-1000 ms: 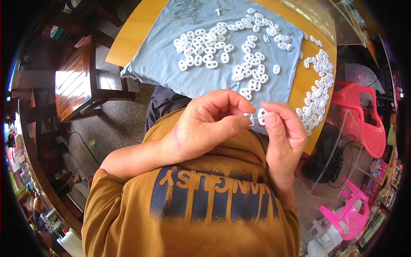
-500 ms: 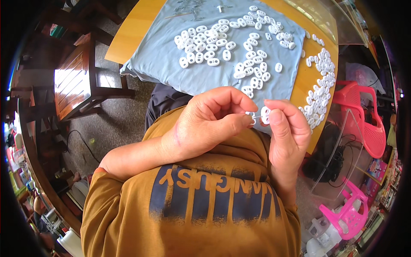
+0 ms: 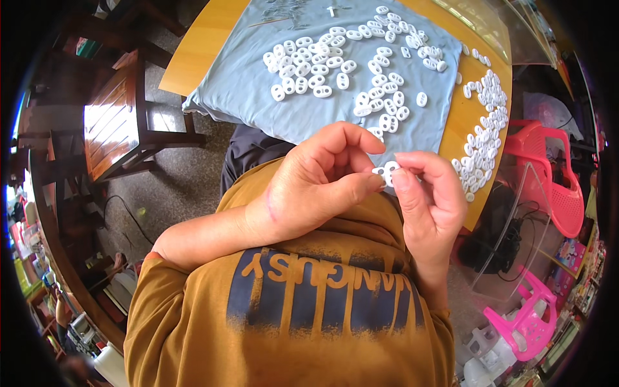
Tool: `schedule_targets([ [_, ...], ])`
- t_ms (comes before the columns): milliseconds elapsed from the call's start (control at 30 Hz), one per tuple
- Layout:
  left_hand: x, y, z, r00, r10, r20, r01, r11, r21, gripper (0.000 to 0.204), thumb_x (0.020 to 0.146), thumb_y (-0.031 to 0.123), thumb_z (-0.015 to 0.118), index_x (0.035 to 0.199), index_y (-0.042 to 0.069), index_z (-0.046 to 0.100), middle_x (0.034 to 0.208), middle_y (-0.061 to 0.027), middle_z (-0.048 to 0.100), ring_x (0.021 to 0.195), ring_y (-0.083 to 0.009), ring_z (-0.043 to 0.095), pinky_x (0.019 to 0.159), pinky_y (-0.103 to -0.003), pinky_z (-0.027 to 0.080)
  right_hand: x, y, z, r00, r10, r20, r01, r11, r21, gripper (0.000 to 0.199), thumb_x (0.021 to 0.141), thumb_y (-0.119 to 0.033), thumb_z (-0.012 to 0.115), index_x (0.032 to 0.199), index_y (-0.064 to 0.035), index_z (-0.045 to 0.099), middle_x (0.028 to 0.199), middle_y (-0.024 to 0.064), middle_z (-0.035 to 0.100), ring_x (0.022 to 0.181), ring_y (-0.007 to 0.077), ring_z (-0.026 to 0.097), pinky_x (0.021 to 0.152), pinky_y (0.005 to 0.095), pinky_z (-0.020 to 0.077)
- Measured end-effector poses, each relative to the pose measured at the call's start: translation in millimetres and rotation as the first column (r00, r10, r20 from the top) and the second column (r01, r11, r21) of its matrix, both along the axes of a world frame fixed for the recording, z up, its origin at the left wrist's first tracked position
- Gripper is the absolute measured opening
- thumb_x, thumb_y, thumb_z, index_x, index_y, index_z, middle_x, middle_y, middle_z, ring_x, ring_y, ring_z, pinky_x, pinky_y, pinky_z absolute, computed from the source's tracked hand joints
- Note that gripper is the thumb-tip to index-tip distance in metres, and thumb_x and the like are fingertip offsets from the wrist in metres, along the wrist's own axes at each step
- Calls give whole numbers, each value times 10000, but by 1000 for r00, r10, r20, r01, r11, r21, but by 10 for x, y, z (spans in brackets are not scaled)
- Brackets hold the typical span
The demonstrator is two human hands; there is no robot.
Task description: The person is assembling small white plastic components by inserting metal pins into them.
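1. Head view: left hand (image 3: 316, 187) and right hand (image 3: 429, 197) meet in front of the chest, fingertips pinched together on 1 small white plastic piece (image 3: 385, 173), an oval part with 2 holes.
2. Left hand: thumb and forefinger closed on the piece's left end, other fingers curled in. Right hand: thumb and forefinger closed on its right end, palm turned inward.
3. The piece sits above the near edge of the blue cloth (image 3: 303, 106), held in the air, touching nothing else.
4. Loose white pieces (image 3: 335, 64) lie scattered on the cloth; a second heap (image 3: 483, 138) lies on the bare wooden tabletop (image 3: 200, 45) at its right edge.
5. Step, as a judgement: handling or fitting 1 piece between both hands; whether it is 1 part or 2 pressed together, cannot tell.
6. Next move likely calls for a firm, even fingertip squeeze, keeping the tiny part from slipping out.
7. Pink plastic chairs (image 3: 548, 174) stand at right.
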State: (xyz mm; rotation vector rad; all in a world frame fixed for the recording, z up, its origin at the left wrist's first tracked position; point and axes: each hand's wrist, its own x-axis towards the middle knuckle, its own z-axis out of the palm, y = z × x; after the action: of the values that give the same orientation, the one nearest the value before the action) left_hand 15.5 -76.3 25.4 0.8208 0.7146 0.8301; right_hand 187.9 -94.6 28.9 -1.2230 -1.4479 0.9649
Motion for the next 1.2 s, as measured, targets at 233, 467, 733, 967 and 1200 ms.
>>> schedule_targets([
  [233, -35, -20, -20, 989, -54, 137, 62, 997, -54, 344, 905, 6, 541, 1242, -15, 476, 1023, -66, 629, 909, -103, 601, 806, -247, 503, 53, 30, -53, 994, 96, -60, -89, 989, 116, 100, 853, -14, 605, 946, 23, 606, 845, 101, 632, 732, 151, 593, 650, 250, 465],
  [467, -35, -47, 56, 985, -68, 157, 79, 995, -64, 379, 904, -2, 537, 1273, -40, 464, 1132, -133, 617, 1064, -167, 579, 923, -289, 466, 60, 12, -30, 987, 123, 102, -149, 937, 316, 310, 764, -45, 692, 1052, 25, 603, 910, 137, 633, 763, 228, 614, 666, 287, 486],
  [733, -56, -97, -5, 968, -120, 219, 85, 983, 164, 363, 906, -30, 510, 1263, -69, 452, 1167, -178, 588, 1075, -204, 577, 923, -319, 473, 42, -3, -10, 982, 152, 109, -184, 899, 397, 337, 803, -82, 677, 1101, 43, 582, 935, 137, 618, 768, 223, 603, 651, 291, 481],
  [967, -6, -111, -41, 980, -19, 198, -44, 951, 307, 319, 882, -52, 546, 1200, -47, 529, 1065, -119, 636, 971, -143, 615, 836, -253, 517, -20, 4, -67, 983, 104, 151, -167, 849, 501, 299, 836, -77, 633, 1096, 58, 575, 934, 139, 607, 770, 234, 590, 648, 319, 478],
  [1200, -6, -117, -91, 992, 84, 89, -117, 861, 495, 278, 862, -33, 587, 1139, -29, 585, 997, -108, 666, 892, -149, 652, 762, -249, 531, -86, 17, -112, 985, 75, 155, -152, 803, 576, 256, 877, -106, 578, 1069, 63, 578, 933, 143, 599, 774, 259, 593, 670, 353, 495],
])
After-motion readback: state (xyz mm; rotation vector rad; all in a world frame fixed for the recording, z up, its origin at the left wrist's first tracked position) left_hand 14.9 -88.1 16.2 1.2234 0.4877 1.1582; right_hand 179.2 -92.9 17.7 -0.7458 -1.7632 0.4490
